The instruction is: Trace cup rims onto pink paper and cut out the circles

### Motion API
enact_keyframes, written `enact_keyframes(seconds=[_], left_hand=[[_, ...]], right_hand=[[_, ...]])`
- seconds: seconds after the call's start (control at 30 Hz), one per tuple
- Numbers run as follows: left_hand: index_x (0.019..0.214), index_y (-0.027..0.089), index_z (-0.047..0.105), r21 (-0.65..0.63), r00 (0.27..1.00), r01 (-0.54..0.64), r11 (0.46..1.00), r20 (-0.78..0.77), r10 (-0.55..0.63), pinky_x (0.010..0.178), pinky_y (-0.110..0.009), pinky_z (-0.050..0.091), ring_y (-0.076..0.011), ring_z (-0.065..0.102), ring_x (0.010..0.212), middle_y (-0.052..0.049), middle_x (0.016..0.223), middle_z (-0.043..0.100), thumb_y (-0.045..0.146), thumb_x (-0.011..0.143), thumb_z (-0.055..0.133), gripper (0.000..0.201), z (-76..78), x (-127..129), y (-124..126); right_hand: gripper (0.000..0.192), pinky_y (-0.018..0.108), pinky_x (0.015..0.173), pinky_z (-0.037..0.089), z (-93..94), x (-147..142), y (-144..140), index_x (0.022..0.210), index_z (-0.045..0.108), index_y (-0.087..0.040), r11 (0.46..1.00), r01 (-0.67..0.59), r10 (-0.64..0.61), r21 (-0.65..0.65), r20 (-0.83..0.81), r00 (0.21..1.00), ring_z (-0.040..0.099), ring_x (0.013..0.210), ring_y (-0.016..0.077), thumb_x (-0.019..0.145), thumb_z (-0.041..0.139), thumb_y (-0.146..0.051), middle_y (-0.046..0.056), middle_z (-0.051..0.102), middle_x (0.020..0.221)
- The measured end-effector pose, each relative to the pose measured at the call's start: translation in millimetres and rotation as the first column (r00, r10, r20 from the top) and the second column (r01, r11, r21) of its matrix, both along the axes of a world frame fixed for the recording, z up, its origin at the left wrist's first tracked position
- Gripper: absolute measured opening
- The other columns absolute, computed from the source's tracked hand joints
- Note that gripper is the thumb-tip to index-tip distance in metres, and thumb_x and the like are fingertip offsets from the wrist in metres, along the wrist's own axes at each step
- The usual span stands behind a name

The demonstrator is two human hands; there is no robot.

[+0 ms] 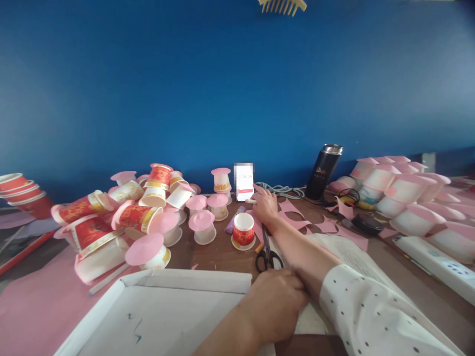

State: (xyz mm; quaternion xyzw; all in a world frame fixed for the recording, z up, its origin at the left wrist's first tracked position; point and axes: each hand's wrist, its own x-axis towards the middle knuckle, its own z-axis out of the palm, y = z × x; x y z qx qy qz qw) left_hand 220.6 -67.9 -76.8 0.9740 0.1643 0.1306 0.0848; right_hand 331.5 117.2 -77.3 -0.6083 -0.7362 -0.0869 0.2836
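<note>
Two hands are out over the brown surface (218,249), and the handiest landmark is the propped phone (244,182) standing against the blue wall (185,89).

Right hand (264,205): it reaches forward to the phone's lower right edge, fingers stretched out and fairly flat, the fingertips at or just touching the phone. A thin white stick with an orange tip lies under the fingers — whether the hand pinches it or merely rests on it I cannot tell. The forearm runs back toward the camera from the phone, ending in a dotted white sleeve (371,311).

Left hand (276,301): well nearer the camera than the phone, curled loosely with knuckles up, resting against the right forearm by the corner of a white cardboard tray (156,296). Nothing shows in its grip, though the palm is hidden.

The phone stands upright, leaning back, screen lit. By my judgement it is stiff, smooth and slippery, light enough for one hand but easily tipped; the side edges look like the safest place to take it, not the glass face.

Just in front of the phone sits a red-and-white paper cup (244,230) on a pink disc, with black scissors (267,254) nearer the camera still. Left of the phone lies a heap of pink-lidded cups (148,212); to its right stands a black flask (323,172), and farther right more stacked cups (401,190).
</note>
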Motion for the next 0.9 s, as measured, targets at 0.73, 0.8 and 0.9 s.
enact_keyframes(seconds=[0.73, 0.8, 0.9], left_hand=[[0.088, 0.018, 0.063, 0.023, 0.990, -0.019, 1.000, -0.136, 0.022, 0.073, -0.032, 0.048, -0.0206, 0.058, 0.087, -0.006, 0.088, 0.067, 0.013, 0.076, 0.053, 0.017, 13.3, 0.4, -10.0], [0.087, 0.017, 0.063, 0.040, 0.990, 0.003, 0.999, -0.139, 0.002, 0.072, -0.033, 0.048, -0.0208, 0.058, 0.084, -0.005, 0.085, 0.067, 0.013, 0.075, 0.053, 0.016, 15.4, 0.8, -13.2], [0.082, 0.018, 0.063, 0.038, 0.987, 0.031, 0.999, -0.158, -0.025, 0.070, -0.033, 0.048, -0.0209, 0.058, 0.082, -0.003, 0.081, 0.067, 0.014, 0.072, 0.055, 0.013, 20.2, 1.5, -18.4]], right_hand=[[0.033, 0.024, 0.051, 0.045, 66.3, 44.2, -57.6, 0.089, 0.068, -0.019, 0.983, 0.077, -0.177, -0.168, -0.974, 0.142, 0.065, 0.073, 0.0164, 0.083, 0.046, -0.043, 0.007, 0.071, 0.095], [0.044, 0.024, 0.050, 0.044, 58.6, 43.5, -76.9, 0.084, 0.070, -0.020, 0.979, 0.020, -0.201, -0.201, -0.979, 0.025, 0.064, 0.072, 0.0165, 0.082, 0.046, -0.056, 0.006, 0.072, 0.094], [0.052, 0.024, 0.048, 0.042, 45.8, 42.6, -96.1, 0.082, 0.071, -0.021, 0.978, 0.021, -0.207, -0.207, -0.978, -0.013, 0.062, 0.069, 0.0150, 0.079, 0.046, -0.066, 0.005, 0.072, 0.093]])
